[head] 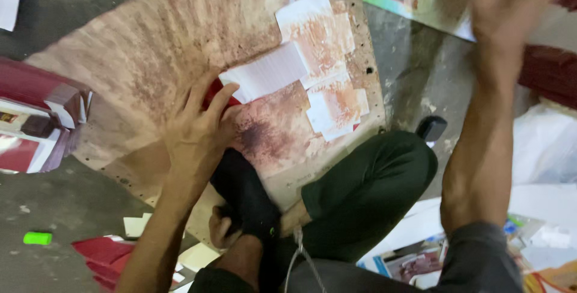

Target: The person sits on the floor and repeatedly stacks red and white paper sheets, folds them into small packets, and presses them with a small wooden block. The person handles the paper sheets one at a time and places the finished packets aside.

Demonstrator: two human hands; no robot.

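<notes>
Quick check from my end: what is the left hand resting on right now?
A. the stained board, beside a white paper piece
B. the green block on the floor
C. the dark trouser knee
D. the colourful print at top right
A: the left hand lies flat on the stained board, its fingers reaching the white paper piece.

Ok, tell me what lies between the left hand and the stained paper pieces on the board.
Head view: a white lined paper slip lies there, its end at the left hand, its far end reaching the stained paper pieces.

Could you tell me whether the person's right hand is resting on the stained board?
No, the right hand is raised and blurred near the top edge, off the stained board; only the left hand presses on it.
</notes>
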